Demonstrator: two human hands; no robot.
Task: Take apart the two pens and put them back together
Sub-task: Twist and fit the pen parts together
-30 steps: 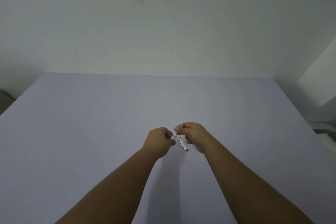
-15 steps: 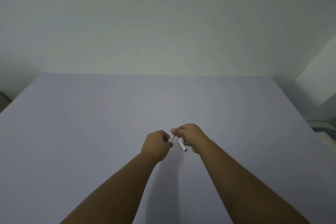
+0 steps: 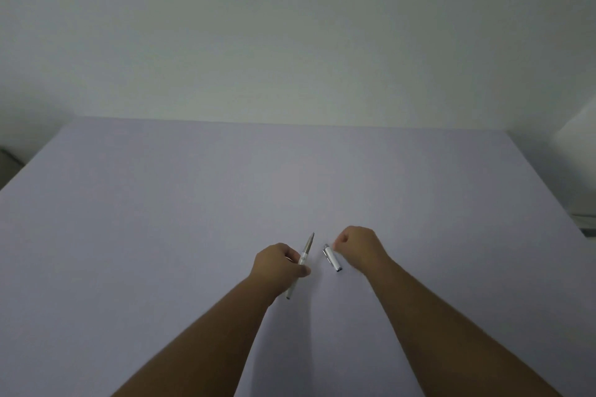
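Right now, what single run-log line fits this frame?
stage: cap off first pen | left hand: grips pen body, tip pointing away | right hand: holds cap | table: second pen not visible

Dim, even room light with a grey-green cast. Soft shadows fall on the table [image 3: 161, 235] beneath both forearms. Slight softness throughout; wide-angle bending at frame edges.

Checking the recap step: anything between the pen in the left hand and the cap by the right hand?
Nothing visible. The pen in the left hand and the cap beside the right hand have only bare table between them.
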